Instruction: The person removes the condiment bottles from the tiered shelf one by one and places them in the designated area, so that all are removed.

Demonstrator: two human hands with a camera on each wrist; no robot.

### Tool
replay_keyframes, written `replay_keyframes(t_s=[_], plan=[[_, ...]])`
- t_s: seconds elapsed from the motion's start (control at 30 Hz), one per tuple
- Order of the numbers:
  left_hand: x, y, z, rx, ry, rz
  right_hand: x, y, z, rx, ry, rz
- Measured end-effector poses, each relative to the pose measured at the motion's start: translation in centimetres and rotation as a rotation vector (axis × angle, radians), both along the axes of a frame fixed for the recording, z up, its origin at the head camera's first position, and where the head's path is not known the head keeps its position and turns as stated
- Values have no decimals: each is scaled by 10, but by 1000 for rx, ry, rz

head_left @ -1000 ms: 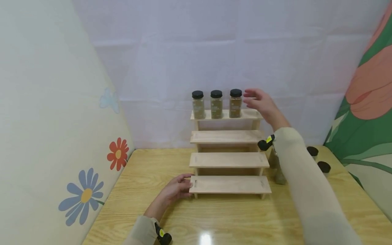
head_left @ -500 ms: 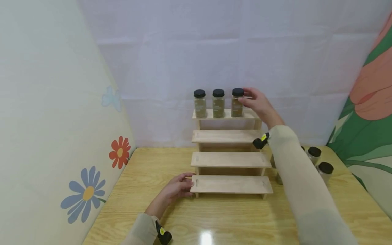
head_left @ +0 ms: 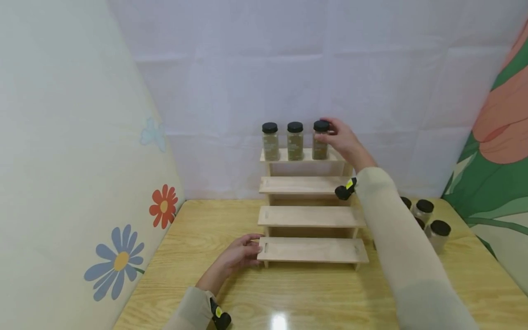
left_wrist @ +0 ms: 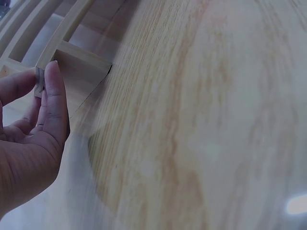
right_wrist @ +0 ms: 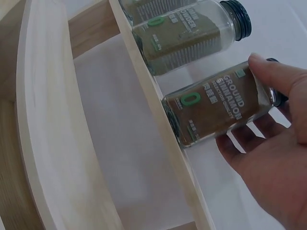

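A wooden tiered spice rack [head_left: 313,250] stands on the table, with three black-lidded spice jars upright on its top step. My right hand [head_left: 345,143] grips the rightmost one, a ground cinnamon jar [right_wrist: 216,105], thumb on the front near the lid and fingers curled behind. The jar's base meets the top step in the right wrist view. To its left are a middle jar [head_left: 294,142] and a left jar [head_left: 270,143], both greenish-brown inside. My left hand [head_left: 237,253] pinches the left end of the lowest step, thumb and finger [left_wrist: 55,91] on either side of the board.
Several more black-lidded jars [head_left: 438,236] stand on the table [head_left: 206,220] right of the rack, partly hidden by my right sleeve [head_left: 396,229]. A white cloth backdrop [head_left: 231,91] hangs behind the rack. Flower-painted panels stand at both sides.
My right hand has moved left from beside the cinnamon jar and closed its fingers round it. The left hand keeps its hold on the lowest step. The head view has shifted slightly.
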State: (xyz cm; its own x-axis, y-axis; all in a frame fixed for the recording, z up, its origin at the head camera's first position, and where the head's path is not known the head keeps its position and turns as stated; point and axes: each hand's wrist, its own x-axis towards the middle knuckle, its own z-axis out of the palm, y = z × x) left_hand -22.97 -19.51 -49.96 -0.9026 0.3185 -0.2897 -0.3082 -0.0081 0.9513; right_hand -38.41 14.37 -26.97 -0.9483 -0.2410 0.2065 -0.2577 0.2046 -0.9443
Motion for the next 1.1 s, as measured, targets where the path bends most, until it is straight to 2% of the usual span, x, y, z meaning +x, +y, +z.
replay_keyframes(t_s=[0.17,0.33,0.5,0.7,0.9,1.1], plan=[[0,0,1,5,-3,-1,1,-5,2,-12,-17,-9],[-1,1,1,-2,-2,3,1,-4,1,39,-13,-61],[-1,1,1,-15,0,9,3,-1,1,62,9,-103],[-2,2,2,-20,2,9,7,3,6,58,62,-116],[-4,4,3,-21,6,8,18,16,14,91,73,-138],[-4,5,4,-15,11,3,33,31,19,72,83,-129]])
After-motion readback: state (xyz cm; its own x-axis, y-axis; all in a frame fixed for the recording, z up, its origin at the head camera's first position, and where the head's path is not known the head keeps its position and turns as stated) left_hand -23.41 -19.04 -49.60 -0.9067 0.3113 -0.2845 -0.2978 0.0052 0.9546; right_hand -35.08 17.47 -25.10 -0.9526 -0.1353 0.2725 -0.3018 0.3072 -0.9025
